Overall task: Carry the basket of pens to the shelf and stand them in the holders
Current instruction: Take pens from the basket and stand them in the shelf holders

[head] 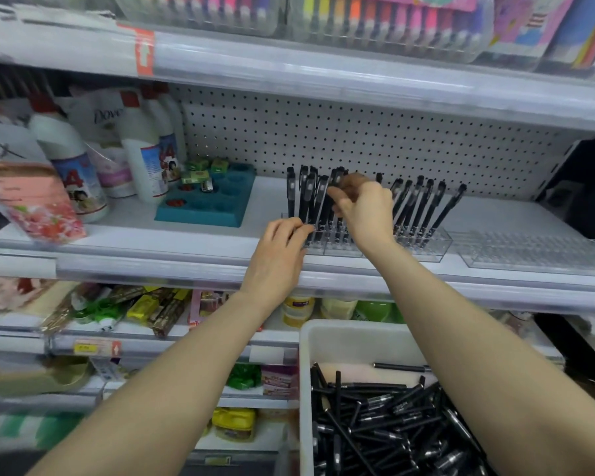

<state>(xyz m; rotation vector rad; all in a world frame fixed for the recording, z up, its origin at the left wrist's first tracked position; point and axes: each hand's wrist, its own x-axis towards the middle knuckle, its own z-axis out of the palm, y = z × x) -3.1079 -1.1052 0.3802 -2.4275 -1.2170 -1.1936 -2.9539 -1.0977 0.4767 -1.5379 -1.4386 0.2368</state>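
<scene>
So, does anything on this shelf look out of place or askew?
Yes. The black pens in the right part of the clear plastic holder lean rightward, not upright; those on the left stand straighter.

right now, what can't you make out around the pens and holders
All head view.
- How many pens the right hand holds: its fingers cover them.
- What the left hand touches, pen or holder: fingers hide it.
- Basket count: cut off by bottom edge and right arm.
- Empty holder at right: slots blurred.
</scene>
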